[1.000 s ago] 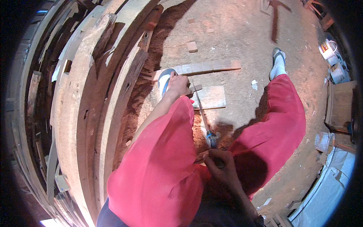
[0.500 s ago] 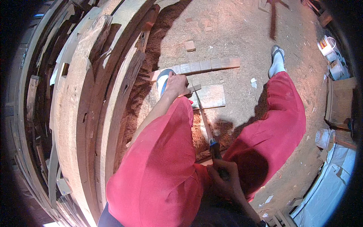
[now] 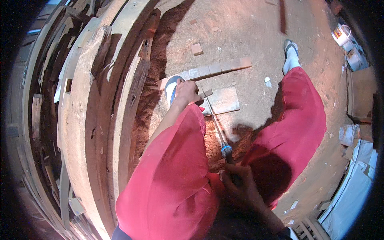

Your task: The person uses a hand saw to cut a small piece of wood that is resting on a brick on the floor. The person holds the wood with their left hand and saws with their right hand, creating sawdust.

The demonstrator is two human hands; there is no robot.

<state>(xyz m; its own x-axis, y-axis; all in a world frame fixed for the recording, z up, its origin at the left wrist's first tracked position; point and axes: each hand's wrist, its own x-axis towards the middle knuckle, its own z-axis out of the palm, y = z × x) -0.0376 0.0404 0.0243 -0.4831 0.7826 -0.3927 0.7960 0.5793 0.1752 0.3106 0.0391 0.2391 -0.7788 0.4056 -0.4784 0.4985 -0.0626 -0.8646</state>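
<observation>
Red cloth trousers (image 3: 168,164) covered your spread legs. At the upper right, a white bucket (image 3: 341,36) bore an orange-red label with light lettering. The long-bladed hand tool (image 3: 216,125) reached forward between your knees: a narrow metal blade, a bright blue collar and a dark handle. Its far end met a small wooden strip (image 3: 206,94). Your right hand (image 3: 243,182), in shadow, was wrapped around the handle. Your left hand (image 3: 187,92), beside your sandalled left foot (image 3: 171,89), was gripping the strip, which jutted out over a pale flat board (image 3: 225,100). Beyond lay a row of wooden blocks (image 3: 215,69) on dusty brown ground (image 3: 256,36). Long rough timbers (image 3: 80,140) were stacked along your left.
</observation>
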